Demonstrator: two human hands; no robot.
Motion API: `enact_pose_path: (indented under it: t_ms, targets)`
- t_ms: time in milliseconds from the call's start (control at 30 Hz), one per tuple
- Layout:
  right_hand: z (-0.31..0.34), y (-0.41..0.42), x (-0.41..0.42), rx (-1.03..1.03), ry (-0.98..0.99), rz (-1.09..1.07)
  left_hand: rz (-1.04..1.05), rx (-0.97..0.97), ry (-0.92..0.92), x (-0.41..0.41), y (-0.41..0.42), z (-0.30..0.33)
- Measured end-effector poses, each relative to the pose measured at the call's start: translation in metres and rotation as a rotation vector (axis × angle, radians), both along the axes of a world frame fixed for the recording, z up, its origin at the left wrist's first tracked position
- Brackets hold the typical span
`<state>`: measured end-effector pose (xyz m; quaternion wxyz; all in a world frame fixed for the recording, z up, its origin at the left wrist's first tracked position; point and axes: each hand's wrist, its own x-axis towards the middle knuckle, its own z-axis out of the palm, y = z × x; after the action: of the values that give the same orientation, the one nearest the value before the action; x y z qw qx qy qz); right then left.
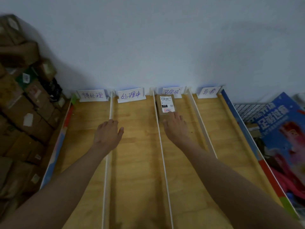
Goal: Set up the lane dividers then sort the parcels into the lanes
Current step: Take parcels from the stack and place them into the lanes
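A wooden board (137,146) is split into lanes by three white dividers, left (110,106), middle (159,134) and right (200,123). White handwritten label cards (130,95) stand at the far end of each lane. One brown parcel (165,104) with a white shipping label lies at the far end of the third lane. My right hand (175,128) lies flat just behind it, fingertips touching its near edge. My left hand (108,133) rests with relaxed fingers on top of the left divider.
A tall heap of brown cardboard parcels (23,113) fills the left side. A blue printed poster board (283,123) and a wire rack (247,109) stand on the right. A pale wall closes off the far end.
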<state>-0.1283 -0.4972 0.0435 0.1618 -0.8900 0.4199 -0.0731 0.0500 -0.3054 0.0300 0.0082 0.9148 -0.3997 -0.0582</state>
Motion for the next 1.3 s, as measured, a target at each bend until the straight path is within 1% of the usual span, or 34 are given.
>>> enact_pose_path:
  t_ms: [267,600,867,967,1133,1300]
  targets:
    - [0.045,0.112,-0.024,-0.073,-0.008,0.054,0.018,-0.080,-0.058,-0.025,0.112,0.043]
    - [0.092,0.203,-0.028,-0.168,-0.029,0.229,0.136,-0.143,-0.127,-0.053,0.228,0.088]
    - [0.109,0.281,-0.018,-0.147,-0.078,0.352,0.225,-0.143,-0.153,-0.085,0.318,0.113]
    - [0.114,0.312,-0.007,-0.136,-0.090,0.407,0.282,-0.176,-0.148,-0.084,0.350,0.126]
    - [0.128,0.354,0.021,-0.142,-0.090,0.472,0.353,-0.230,-0.195,-0.067,0.396,0.142]
    - [0.148,0.388,0.064,-0.135,-0.135,0.486,0.372,-0.207,-0.253,-0.015,0.432,0.155]
